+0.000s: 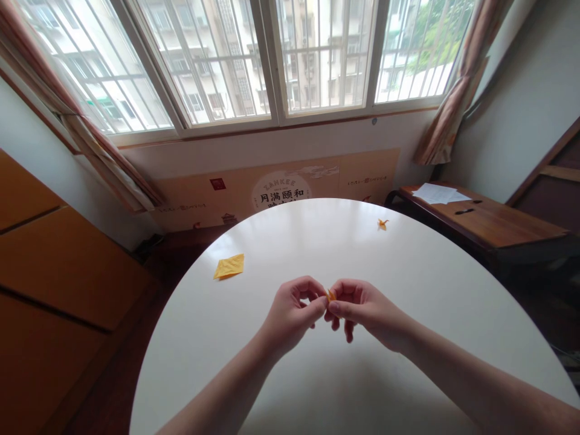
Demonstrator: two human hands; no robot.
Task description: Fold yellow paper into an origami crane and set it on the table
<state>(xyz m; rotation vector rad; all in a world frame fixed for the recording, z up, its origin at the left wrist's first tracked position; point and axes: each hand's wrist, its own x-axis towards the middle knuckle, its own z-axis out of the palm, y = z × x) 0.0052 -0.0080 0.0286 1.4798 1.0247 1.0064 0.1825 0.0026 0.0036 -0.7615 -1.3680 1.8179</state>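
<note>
Between my two hands, above the middle of a round white table (203, 362), is a small folded piece of yellow-orange paper (331, 295). My left hand (296, 305) pinches it from the left with thumb and forefinger. From the other side, my right hand (357, 305) grips it between thumb and curled fingers. Most of the folded paper is hidden by the fingertips; a pointed tip sticks up. A finished-looking orange paper crane (383, 224) rests near the far right edge. Toward the left edge lies a flat, creased yellow paper sheet (229, 266).
Beyond the table, a printed board (362, 175) leans under the barred windows (217, 60). At right stands a wooden desk (502, 217) with white papers (439, 193) on it. A wooden cabinet (45, 266) fills the left side.
</note>
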